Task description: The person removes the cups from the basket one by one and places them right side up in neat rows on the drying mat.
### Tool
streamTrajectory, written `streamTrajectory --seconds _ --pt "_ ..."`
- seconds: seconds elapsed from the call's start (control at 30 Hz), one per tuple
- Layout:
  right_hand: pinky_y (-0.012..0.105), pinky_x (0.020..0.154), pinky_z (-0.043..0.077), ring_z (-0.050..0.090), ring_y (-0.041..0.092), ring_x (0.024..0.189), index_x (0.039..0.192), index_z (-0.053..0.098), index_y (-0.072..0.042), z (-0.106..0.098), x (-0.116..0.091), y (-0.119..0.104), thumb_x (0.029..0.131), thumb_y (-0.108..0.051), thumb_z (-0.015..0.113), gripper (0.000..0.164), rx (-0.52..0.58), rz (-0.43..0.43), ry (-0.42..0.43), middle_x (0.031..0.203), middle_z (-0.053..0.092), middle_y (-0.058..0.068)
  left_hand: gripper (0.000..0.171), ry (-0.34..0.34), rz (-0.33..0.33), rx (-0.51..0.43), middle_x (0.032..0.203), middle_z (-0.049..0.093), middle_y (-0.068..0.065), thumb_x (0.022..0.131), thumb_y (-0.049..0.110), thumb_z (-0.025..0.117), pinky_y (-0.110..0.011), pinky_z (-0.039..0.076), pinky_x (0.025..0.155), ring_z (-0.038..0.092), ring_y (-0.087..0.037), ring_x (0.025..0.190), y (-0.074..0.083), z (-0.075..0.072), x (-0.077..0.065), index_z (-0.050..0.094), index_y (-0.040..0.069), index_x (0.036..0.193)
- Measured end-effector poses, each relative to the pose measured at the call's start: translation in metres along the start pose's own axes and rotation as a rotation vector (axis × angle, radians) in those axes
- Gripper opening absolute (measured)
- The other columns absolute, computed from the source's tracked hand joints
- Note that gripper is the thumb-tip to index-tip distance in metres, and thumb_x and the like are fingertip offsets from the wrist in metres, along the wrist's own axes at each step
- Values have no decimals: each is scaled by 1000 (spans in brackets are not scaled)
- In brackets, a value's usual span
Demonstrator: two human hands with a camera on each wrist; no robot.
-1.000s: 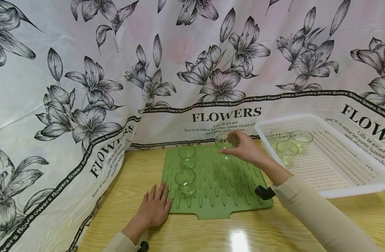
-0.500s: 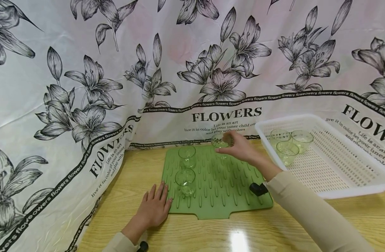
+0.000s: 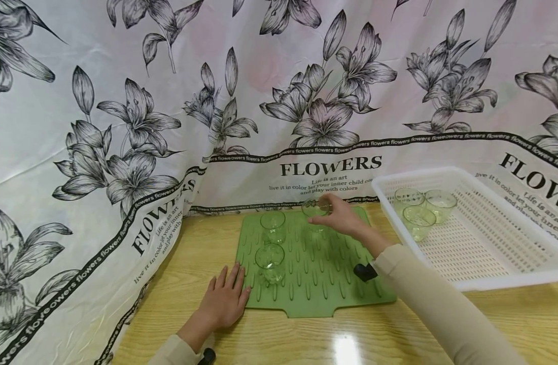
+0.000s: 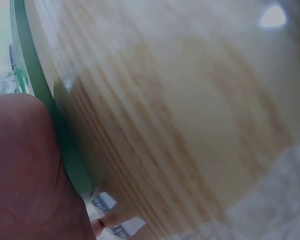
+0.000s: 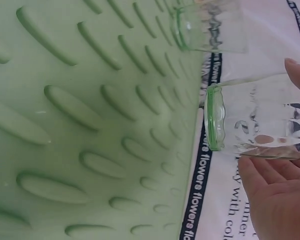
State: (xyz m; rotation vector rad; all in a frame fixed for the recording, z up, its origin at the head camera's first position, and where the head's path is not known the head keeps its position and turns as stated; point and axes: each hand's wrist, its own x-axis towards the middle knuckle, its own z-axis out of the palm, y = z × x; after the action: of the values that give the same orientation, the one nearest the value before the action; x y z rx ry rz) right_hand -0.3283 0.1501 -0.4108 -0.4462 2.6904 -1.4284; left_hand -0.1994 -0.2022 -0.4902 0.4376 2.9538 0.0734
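A clear, faceted glass tumbler with a green-tinted base [image 5: 247,110] was in the right hand [image 3: 346,217], whose grip was curled about its sides, thumb on one side and fingers on the other. It was roughly upright above the far part of a green, ridged rectangular drying mat [image 3: 311,304]; its base seemed raised off the surface, though contact was hard to judge. The left hand [image 3: 225,300] held nothing: it lay palm down with straight fingers on the pale wood-grain tabletop [image 3: 270,342], fingertips at the mat's left edge

On progress, the work looked roughly midway. Two matching clear tumblers, a far one [image 3: 273,228] and a near one [image 3: 270,262], already stood upright in a row along the mat's left side, near each other, and the held glass was to the right of the far one. Three more clear, greenish tumblers [image 3: 418,225] stood bunched in the left corner of a white, perforated plastic basket [image 3: 512,282], seemingly not yet dealt with. Putting down the held glass appeared unfinished, as the fingers had not let go
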Motion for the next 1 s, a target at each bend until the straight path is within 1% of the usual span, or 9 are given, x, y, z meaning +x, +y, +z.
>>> streamTrajectory --seconds 0.1,0.2,0.43,0.47,0.57,0.67,0.7,0.87,1.0 --pt "54 108 45 50 42 132 144 45 2 6 2 3 86 -41 83 82 20 2 -16 145 50 24 64 9 13 -15 170 16 -14 113 44 29 -68 20 118 16 -46 154 0 -1 -1 25 5 163" --pt "55 108 44 49 44 133 143 44 3 11 2 5 87 -41 82 81 25 7 -23 145 49 26 63 -4 15 -41 170 17 -16 113 42 30 -69 19 118 16 -47 153 4 -8 -5 25 4 163" --pt "54 108 46 50 43 131 145 43 4 22 6 11 87 -40 82 82 10 21 -27 146 50 27 66 4 1 9 171 12 -12 112 48 22 -65 18 120 12 -44 155 -1 5 0 21 7 164" --pt "54 107 46 51 42 130 145 43 4 24 7 13 88 -39 81 81 5 19 -28 145 50 27 66 12 5 3 171 13 -13 112 48 22 -66 18 120 13 -44 155 -2 6 0 21 6 164" --pt "54 105 47 51 42 129 144 43 3 28 8 16 90 -37 80 77 -12 18 -30 144 50 26 67 5 2 7 171 12 -12 112 49 23 -66 18 120 13 -44 155 -3 7 1 20 8 165" --pt "53 105 48 52 41 129 143 44 2 30 9 19 89 -36 81 75 -12 26 -29 144 51 25 66 7 2 12 171 13 -12 112 48 23 -66 19 120 13 -43 155 -3 9 1 21 8 164" --pt "53 105 48 52 41 129 143 45 1 31 9 19 89 -37 81 76 -11 30 -29 144 51 25 66 5 -1 20 171 12 -11 112 48 23 -65 19 120 13 -43 155 -3 9 2 21 9 165" --pt "53 106 47 52 40 130 143 45 -1 33 9 19 87 -43 82 80 -5 37 -32 145 52 22 65 12 9 6 170 16 -15 113 46 25 -66 19 120 15 -45 154 -2 5 -1 25 5 163" --pt "54 107 47 51 41 131 146 43 0 34 9 19 87 -44 81 83 -11 36 -35 146 51 22 66 0 6 1 171 15 -15 113 47 25 -66 17 120 14 -45 155 -1 2 -1 24 5 163"
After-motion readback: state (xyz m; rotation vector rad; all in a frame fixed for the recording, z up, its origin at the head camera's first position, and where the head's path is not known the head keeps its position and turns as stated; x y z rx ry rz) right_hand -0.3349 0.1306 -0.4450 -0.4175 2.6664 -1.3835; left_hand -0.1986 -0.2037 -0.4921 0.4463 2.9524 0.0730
